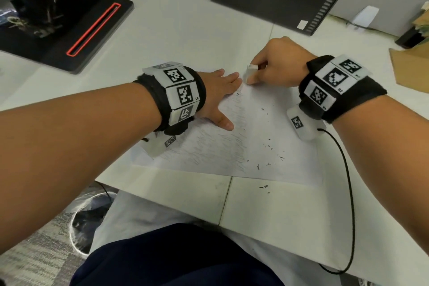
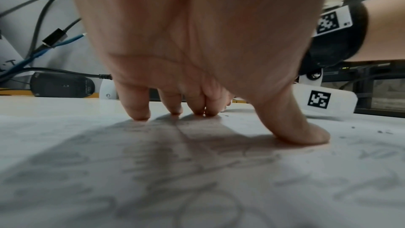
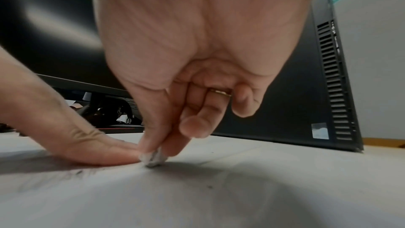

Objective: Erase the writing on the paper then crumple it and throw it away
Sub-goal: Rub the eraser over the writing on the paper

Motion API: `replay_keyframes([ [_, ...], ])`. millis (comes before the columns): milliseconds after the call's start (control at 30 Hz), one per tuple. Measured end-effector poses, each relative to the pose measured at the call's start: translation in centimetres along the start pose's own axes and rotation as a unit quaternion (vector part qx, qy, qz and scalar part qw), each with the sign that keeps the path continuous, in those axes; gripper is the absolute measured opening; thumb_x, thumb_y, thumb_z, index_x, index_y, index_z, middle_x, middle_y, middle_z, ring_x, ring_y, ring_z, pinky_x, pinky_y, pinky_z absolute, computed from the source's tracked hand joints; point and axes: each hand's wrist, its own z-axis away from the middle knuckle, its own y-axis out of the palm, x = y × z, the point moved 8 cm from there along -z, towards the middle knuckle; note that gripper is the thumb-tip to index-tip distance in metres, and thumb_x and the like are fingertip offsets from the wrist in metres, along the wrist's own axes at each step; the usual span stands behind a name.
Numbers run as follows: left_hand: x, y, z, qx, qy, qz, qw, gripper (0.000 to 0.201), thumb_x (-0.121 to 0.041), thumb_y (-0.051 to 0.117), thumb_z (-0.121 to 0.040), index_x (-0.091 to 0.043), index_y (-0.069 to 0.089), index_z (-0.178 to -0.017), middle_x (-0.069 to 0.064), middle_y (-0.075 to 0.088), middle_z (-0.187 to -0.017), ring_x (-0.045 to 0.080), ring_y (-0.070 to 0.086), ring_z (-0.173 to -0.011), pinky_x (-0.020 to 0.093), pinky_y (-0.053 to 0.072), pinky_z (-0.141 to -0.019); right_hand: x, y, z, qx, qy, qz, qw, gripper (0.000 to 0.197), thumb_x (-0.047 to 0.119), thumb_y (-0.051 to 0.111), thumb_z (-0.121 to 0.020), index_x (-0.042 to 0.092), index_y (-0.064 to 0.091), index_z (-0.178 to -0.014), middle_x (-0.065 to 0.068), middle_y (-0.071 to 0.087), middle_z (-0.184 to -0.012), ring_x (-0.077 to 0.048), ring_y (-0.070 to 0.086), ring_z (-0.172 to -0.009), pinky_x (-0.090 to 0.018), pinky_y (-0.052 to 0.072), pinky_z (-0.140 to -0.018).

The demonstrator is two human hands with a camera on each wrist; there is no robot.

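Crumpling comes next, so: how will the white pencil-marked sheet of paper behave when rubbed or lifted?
The white pencil-marked sheet of paper looks thin and floppy. It likely slides when rubbed: the left hand presses it flat beside the white eraser. It should crumple easily.

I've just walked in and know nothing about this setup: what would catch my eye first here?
Probably the two hands meeting over a sheet of paper in the middle of the white desk: the left hand presses it flat with spread fingers while the right hand pinches a small white eraser against its far corner. Next, the black wristbands with checkered square tags, and dark eraser crumbs scattered over the paper's right side.
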Motion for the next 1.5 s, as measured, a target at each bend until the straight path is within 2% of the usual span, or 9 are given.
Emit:
replay_keyframes([
  [133,-0.1,0.0,0.0,0.001,0.002,-0.001,1.000,0.115,-0.075,0.051,-0.078,-0.019,-0.014,-0.154,-0.005,-0.017,-0.162,0.024,-0.009,-0.150,0.045,0.008,-0.120,0.6,0.6,0.6,-0.012,-0.005,0.032,0.999,0.020,0.029,0.071,-0.091,0.012,0.078,-0.084,-0.005,0.071,-0.074,-0.027,0.065,-0.073,-0.037,0.056,-0.067],
  [233,0.0,0.0,0.0,0.002,-0.002,-0.005,1.000,0.114,-0.075,0.051,-0.078,-0.019,-0.014,-0.154,-0.005,-0.017,-0.162,0.023,-0.009,-0.150,0.044,0.008,-0.119,1.7,1.9,2.0,0.016,-0.047,0.055,0.997,0.021,0.033,0.069,-0.092,0.015,0.080,-0.095,-0.003,0.074,-0.078,-0.026,0.067,-0.074,-0.042,0.059,-0.072],
  [467,-0.1,0.0,-0.1,-0.001,-0.004,-0.010,1.000,0.115,-0.076,0.051,-0.078,-0.019,-0.013,-0.154,-0.006,-0.016,-0.162,0.023,-0.008,-0.150,0.046,0.011,-0.119,0.5,0.3,0.3,0.014,-0.003,0.032,0.999,0.021,0.037,0.075,-0.089,0.017,0.080,-0.088,-0.004,0.075,-0.082,-0.025,0.068,-0.082,-0.045,0.060,-0.080],
  [633,0.0,0.0,-0.3,-0.006,-0.004,-0.010,1.000,0.112,-0.075,0.052,-0.078,-0.021,-0.008,-0.155,-0.004,-0.014,-0.162,0.024,-0.006,-0.150,0.045,0.011,-0.118,2.5,1.8,2.0,0.007,-0.037,0.068,0.997,0.025,0.030,0.065,-0.092,0.009,0.077,-0.088,-0.012,0.073,-0.077,-0.030,0.068,-0.074,-0.043,0.060,-0.071],
  [900,0.1,0.1,-0.5,-0.017,-0.002,-0.005,1.000,0.117,-0.076,0.052,-0.076,-0.018,-0.011,-0.154,-0.004,-0.014,-0.162,0.024,-0.006,-0.150,0.045,0.010,-0.119,3.5,3.4,5.2,0.115,-0.077,0.021,0.990,0.019,0.038,0.071,-0.090,0.023,0.079,-0.083,0.004,0.072,-0.069,-0.014,0.064,-0.067,-0.034,0.054,-0.065],
  [1067,0.1,0.1,-0.4,-0.007,-0.001,-0.009,1.000,0.116,-0.076,0.051,-0.077,-0.017,-0.013,-0.154,-0.003,-0.015,-0.162,0.025,-0.006,-0.150,0.047,0.010,-0.120,0.6,0.4,0.7,0.007,-0.003,-0.005,1.000,0.013,0.033,0.077,-0.088,0.021,0.080,-0.083,0.006,0.068,-0.067,-0.013,0.060,-0.069,-0.023,0.042,-0.057],
  [1167,0.2,0.1,-0.5,-0.008,-0.002,-0.004,1.000,0.116,-0.076,0.052,-0.077,-0.018,-0.012,-0.154,-0.004,-0.015,-0.162,0.025,-0.007,-0.150,0.046,0.010,-0.121,0.8,0.9,0.9,0.001,-0.010,0.020,1.000,0.025,0.031,0.073,-0.089,0.013,0.073,-0.072,-0.004,0.064,-0.062,-0.023,0.060,-0.065,-0.032,0.049,-0.058],
  [1333,0.1,0.1,-0.5,-0.011,-0.004,-0.003,1.000,0.116,-0.075,0.053,-0.077,-0.018,-0.013,-0.154,-0.004,-0.016,-0.162,0.024,-0.007,-0.150,0.044,0.009,-0.121,3.4,3.5,5.5,0.074,-0.086,0.055,0.992,0.029,0.041,0.065,-0.093,0.015,0.079,-0.091,-0.002,0.074,-0.076,-0.023,0.068,-0.072,-0.041,0.058,-0.071],
  [1500,0.1,0.1,-0.4,-0.013,-0.002,0.003,1.000,0.117,-0.074,0.054,-0.076,-0.018,-0.013,-0.154,-0.004,-0.016,-0.162,0.023,-0.008,-0.150,0.044,0.010,-0.121,4.2,3.9,6.9,0.154,-0.103,0.045,0.982,0.017,0.038,0.067,-0.093,0.027,0.080,-0.094,0.011,0.071,-0.071,-0.010,0.062,-0.067,-0.028,0.052,-0.065],
])
